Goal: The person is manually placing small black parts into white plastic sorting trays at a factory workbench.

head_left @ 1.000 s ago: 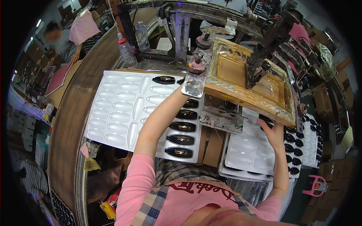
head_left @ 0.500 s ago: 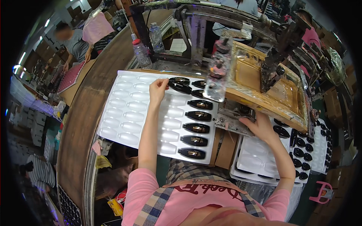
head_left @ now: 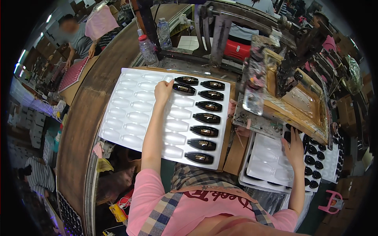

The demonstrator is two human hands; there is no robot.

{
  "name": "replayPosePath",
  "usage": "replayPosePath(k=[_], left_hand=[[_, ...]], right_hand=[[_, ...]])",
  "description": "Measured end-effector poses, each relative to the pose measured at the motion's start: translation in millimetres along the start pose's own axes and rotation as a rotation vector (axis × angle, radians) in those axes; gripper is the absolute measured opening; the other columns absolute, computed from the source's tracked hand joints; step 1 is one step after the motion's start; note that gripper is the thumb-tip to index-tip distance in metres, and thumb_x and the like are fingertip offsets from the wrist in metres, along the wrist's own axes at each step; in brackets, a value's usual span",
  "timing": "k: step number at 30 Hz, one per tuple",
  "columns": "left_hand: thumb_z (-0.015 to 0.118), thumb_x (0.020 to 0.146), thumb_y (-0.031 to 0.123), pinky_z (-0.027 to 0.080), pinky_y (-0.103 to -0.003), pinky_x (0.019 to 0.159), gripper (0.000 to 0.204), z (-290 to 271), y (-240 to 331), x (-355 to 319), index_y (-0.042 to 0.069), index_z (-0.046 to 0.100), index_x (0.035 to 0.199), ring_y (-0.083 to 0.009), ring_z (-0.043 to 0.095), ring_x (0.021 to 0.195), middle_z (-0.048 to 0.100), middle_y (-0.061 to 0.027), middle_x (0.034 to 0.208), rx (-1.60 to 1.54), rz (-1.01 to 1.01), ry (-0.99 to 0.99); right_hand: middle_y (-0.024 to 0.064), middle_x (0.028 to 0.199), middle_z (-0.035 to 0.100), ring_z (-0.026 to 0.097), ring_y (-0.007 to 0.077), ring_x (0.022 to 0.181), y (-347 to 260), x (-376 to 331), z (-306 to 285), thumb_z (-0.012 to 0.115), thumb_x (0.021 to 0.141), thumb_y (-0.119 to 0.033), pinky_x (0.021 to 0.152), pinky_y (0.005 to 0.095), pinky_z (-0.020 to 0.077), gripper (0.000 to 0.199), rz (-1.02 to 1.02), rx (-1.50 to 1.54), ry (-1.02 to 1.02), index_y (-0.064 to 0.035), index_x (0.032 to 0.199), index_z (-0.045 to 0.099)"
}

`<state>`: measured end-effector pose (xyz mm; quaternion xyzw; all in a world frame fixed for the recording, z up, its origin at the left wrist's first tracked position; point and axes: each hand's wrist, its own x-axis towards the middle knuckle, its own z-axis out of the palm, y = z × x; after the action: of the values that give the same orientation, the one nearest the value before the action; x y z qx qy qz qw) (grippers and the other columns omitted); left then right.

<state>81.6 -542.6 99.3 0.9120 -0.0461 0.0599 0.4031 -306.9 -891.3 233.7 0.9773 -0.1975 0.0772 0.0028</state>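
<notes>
A white moulded tray point(head_left: 138, 107) lies before me, its bottle-shaped pockets bare on the left. Flat black bottle-shaped pieces point(head_left: 205, 131) with gold print fill its right column. Two more lie at the top of the column beside it. My left hand point(head_left: 162, 92) has its fingers closed at the narrow end of the lower one, a black bottle-shaped piece point(head_left: 184, 89) resting in its pocket. On the right, my right hand point(head_left: 293, 151) reaches over a stack of white trays point(head_left: 264, 161), thumb and fingers apart, beside a dark piece point(head_left: 288, 135).
A printing frame point(head_left: 299, 104) with a wooden border tilts above a metal plate point(head_left: 252, 120) at right. Plastic bottles point(head_left: 147, 51) stand behind the tray. A long brown bench point(head_left: 88, 102) curves along the left. A co-worker point(head_left: 78, 39) works at the far left.
The black piece in my left hand has gone down flat into its pocket. My right hand has moved from beneath the printing frame to the stacked trays. The frame appears farther right.
</notes>
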Motion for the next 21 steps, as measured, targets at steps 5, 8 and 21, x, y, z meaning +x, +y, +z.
replayPosePath(k=[5, 8, 21], left_hand=[[0.058, 0.077, 0.035, 0.045, -0.042, 0.063, 0.038, -7, 11, -1, -0.002, 0.060, 0.072, -0.0358, 0.059, 0.070, 0.061, -0.0210, 0.075, 0.327, 0.085, -0.042], [0.057, 0.077, 0.030, 0.045, -0.043, 0.063, 0.031, -2, -4, 9, -0.001, 0.059, 0.080, -0.0358, 0.059, 0.072, 0.060, -0.0212, 0.082, 0.336, 0.478, 0.260], [0.058, 0.078, 0.011, 0.044, -0.029, 0.071, 0.021, 28, 202, -81, -0.001, 0.058, 0.095, -0.0187, 0.057, 0.078, 0.061, -0.0075, 0.081, -0.507, 1.085, -0.121]], right_hand=[[0.0208, 0.108, 0.048, 0.049, 0.0359, 0.096, 9, -5, -13, 0.065, 0.070, -0.013, 0.081, 0.0380, 0.0407, 0.053, 0.025, -0.122, -0.047, 0.0007, 0.117, 0.045], [0.0197, 0.104, 0.050, 0.051, 0.0354, 0.090, 15, -5, -17, 0.068, 0.067, -0.011, 0.076, 0.0384, 0.0424, 0.049, 0.071, -0.154, -0.022, 0.0001, 0.111, 0.048], [0.0105, 0.112, 0.050, 0.047, 0.0154, 0.102, -14, 20, -21, 0.066, 0.071, -0.008, 0.081, 0.0277, 0.0411, 0.053, -0.039, 0.870, 0.193, -0.0025, 0.118, 0.044]])
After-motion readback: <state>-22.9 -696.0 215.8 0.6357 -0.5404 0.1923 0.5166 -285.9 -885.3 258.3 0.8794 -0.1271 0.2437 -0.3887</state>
